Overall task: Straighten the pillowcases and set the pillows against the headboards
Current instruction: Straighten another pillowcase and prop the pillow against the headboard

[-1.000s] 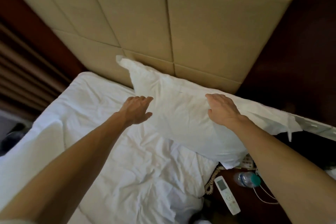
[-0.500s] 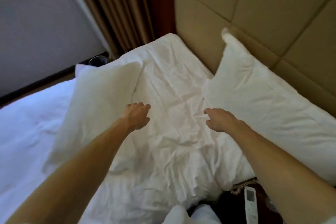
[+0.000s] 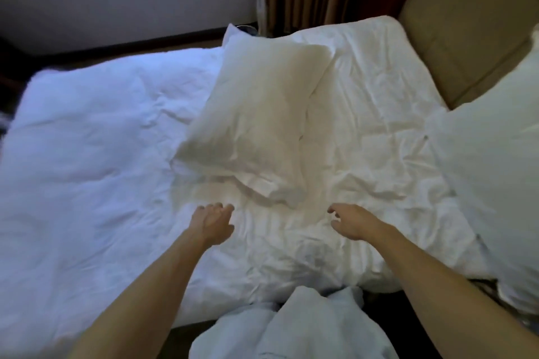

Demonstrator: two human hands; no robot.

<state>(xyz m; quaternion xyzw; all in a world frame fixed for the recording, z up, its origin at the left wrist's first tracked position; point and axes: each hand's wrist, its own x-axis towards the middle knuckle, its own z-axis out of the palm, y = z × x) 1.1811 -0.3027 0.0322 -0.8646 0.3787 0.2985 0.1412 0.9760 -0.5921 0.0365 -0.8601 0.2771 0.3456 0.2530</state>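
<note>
1. Pillow [image 3: 256, 125] in a creased white pillowcase is lying flat and askew on the bed sheet [image 3: 364, 96], apart from the headboard [image 3: 466, 23], with its flapped end pointing toward the hands.
2. A second pillow [image 3: 490, 169] is leaning against the headboard at the right.
3. The left hand [image 3: 214, 224] is reaching just short of the flapped end, its grip loosely curled and holding nothing.
4. The right hand [image 3: 351, 223] is reaching alongside, its grip spread with bent fingers, also holding nothing. I cannot tell whether either is touching the sheet.
5. The sheet is showing heavy wrinkles, a puffy duvet [image 3: 87, 140] is lying at the left, and the tan headboard is showing padded panels.
</note>
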